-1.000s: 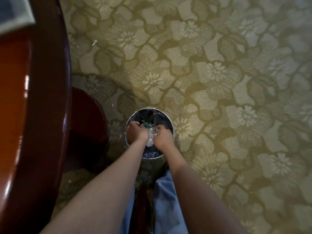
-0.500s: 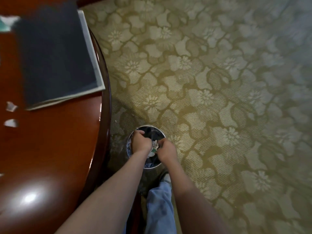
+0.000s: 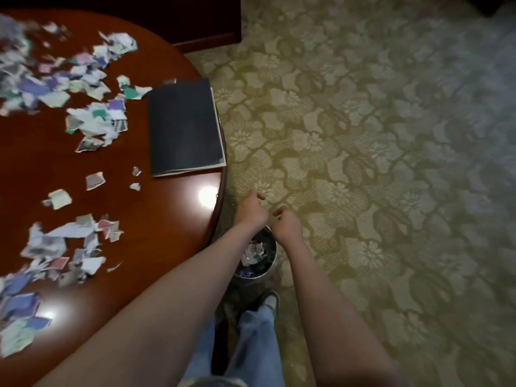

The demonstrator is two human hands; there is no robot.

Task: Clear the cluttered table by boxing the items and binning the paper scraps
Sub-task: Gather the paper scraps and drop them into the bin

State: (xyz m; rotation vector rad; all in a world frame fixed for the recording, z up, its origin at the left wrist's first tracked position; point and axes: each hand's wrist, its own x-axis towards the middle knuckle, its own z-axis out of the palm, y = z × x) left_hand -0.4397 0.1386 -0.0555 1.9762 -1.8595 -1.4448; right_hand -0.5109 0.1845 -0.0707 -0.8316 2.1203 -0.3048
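At the bottom centre, jeans (image 3: 251,339) and a shoe (image 3: 271,300) stand on the carpet (image 3: 363,163). Just above them the bin (image 3: 255,258) holds crumpled scraps, partly hidden by the forearms. Both hands are above its far rim: the left hand (image 3: 250,211) and right hand (image 3: 287,224) show loosely curled fingers, holding nothing visible. At the left, the table (image 3: 156,219) carries scattered paper scraps (image 3: 92,118) and a dark booklet (image 3: 184,127) at its right edge.

head view, steeply down, table (image 3: 167,219) left
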